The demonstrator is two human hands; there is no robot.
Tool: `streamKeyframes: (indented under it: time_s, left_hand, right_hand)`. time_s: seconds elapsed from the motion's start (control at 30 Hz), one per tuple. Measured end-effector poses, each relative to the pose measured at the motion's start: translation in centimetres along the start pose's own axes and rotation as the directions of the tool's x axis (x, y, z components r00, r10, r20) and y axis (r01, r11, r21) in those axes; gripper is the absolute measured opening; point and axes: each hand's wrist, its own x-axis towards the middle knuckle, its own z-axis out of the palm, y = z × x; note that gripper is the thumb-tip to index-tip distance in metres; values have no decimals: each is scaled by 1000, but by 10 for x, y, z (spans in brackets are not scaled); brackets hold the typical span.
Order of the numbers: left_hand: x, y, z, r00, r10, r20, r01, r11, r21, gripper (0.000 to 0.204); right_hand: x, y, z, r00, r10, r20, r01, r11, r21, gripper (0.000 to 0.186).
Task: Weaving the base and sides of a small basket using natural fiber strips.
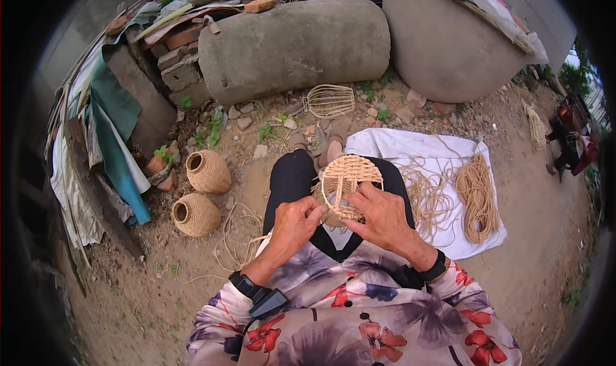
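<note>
A half-woven basket [351,170] of straw-coloured rope rests in my lap between my knees, its round woven part facing up and away from me. Bare ribs and open gaps show on the side nearest me. My left hand [296,226] is closed in a pinch at the basket's left edge; what lies between its fingertips is hidden. Around the near right side of the frame, my right hand [384,220] grips with curled fingers and thumb. Loose rope [232,241] trails on the ground beside my left forearm.
Two finished-looking woven rope pots [208,171] [196,215] lie to the left. A white sheet [385,144] at right bears a coiled rope hank [477,199] and tangled rope [427,196]. Beyond my feet are a bare basket frame [328,102] and a concrete cylinder [295,48].
</note>
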Motion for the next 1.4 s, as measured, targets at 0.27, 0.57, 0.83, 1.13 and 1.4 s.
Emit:
streamKeyframes:
  time_s: [0.27,0.57,0.83,1.13,1.4]
  left_hand:
    - [7,-4,20,857,444,-262,-354,876,328,10]
    - [0,-1,4,863,-191,467,502,238,-831,17]
    - [-3,-15,9,813,58,580,582,-100,-807,26]
    - [-1,4,-14,999,-28,-23,21,963,-270,27]
    - [30,13,-23,856,513,-64,-509,858,76,23]
  right_hand:
    - [-1,0,-6,999,-49,7,49,998,37,40]
    - [-2,1,-12,999,-51,7,50,991,122,31]
    - [31,-16,5,998,43,-46,-36,990,134,17]
    - [31,-20,20,978,204,-34,-185,938,294,10]
    - [25,-24,16,970,242,14,-230,901,369,14]
